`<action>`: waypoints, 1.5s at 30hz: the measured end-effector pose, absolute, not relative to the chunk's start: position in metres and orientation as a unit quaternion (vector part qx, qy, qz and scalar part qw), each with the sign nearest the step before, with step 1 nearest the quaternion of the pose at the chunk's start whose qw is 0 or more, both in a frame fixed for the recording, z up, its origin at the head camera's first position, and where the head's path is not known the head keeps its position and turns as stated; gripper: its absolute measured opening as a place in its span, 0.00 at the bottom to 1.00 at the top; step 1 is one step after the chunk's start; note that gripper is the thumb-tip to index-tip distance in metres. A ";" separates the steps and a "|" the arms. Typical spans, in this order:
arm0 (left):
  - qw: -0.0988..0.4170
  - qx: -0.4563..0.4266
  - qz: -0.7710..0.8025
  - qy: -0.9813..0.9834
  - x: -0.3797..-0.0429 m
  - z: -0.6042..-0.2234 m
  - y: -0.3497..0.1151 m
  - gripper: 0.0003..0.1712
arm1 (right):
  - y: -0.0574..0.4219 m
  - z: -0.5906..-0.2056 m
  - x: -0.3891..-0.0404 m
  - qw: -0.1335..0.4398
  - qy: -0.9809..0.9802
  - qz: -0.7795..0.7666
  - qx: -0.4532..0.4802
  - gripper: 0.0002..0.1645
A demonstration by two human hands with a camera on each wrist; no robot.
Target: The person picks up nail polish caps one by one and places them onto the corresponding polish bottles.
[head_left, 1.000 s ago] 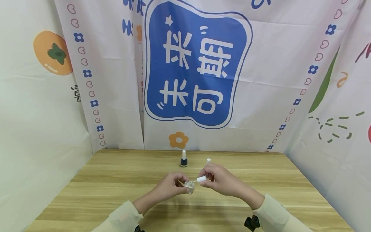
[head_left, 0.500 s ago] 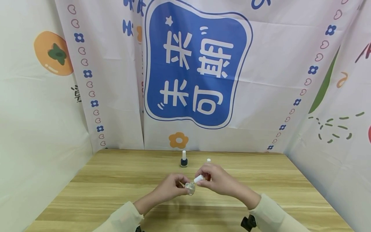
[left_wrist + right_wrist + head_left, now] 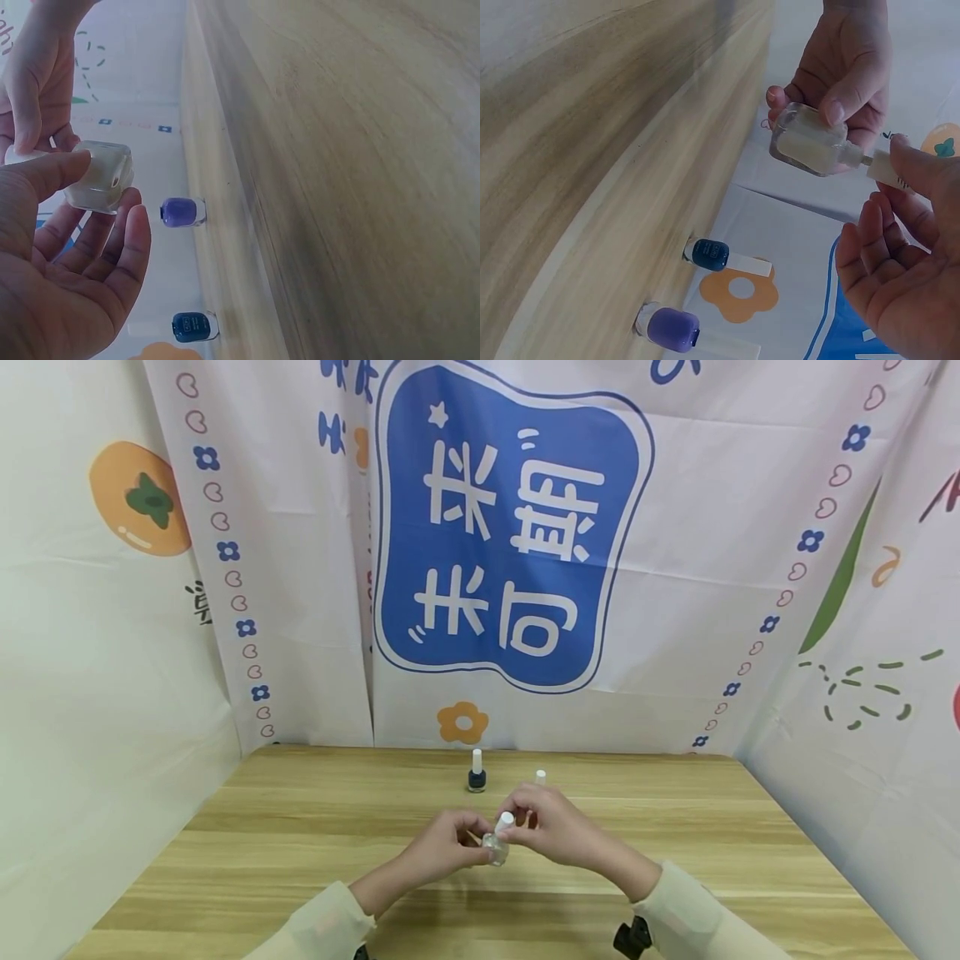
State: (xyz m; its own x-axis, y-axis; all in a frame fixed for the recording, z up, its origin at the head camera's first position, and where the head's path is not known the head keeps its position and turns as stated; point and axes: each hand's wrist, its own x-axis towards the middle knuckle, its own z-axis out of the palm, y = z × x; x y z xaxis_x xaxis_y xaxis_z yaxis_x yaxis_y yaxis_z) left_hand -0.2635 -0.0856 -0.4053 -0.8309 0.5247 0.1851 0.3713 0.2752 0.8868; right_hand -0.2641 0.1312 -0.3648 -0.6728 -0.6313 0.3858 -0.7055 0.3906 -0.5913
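Note:
My left hand pinches a clear glass nail polish bottle with pale contents between thumb and fingers. It is held in the air over the table, tilted. Its white brush cap is in my right hand, pinched between thumb and forefinger. In the right wrist view, a short bit of brush stem shows between cap and bottle neck; the rest of the brush is down in the neck. In the left wrist view, my left thumb lies across the bottle and mostly hides the cap.
Two more nail polish bottles with white caps stand upright towards the table's back: a dark blue one and a purple one, mostly behind my right hand in the head view. A printed cloth hangs behind the wooden table.
My right hand has moved left and turned the cap more upright, bringing its brush down into the bottle neck. The left hand still holds the bottle in nearly the same place.

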 end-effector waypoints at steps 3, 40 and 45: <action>0.074 0.278 0.538 0.792 -0.263 -0.405 -0.085 0.09 | 0.129 -0.367 -0.264 0.048 -0.832 0.387 0.394 0.06; 0.091 0.235 0.594 0.764 -0.259 -0.405 -0.086 0.14 | 0.124 -0.387 -0.267 0.013 -0.817 0.490 0.305 0.13; 0.102 0.231 0.601 0.758 -0.260 -0.404 -0.088 0.16 | 0.128 -0.383 -0.270 -0.041 -0.791 0.519 0.322 0.15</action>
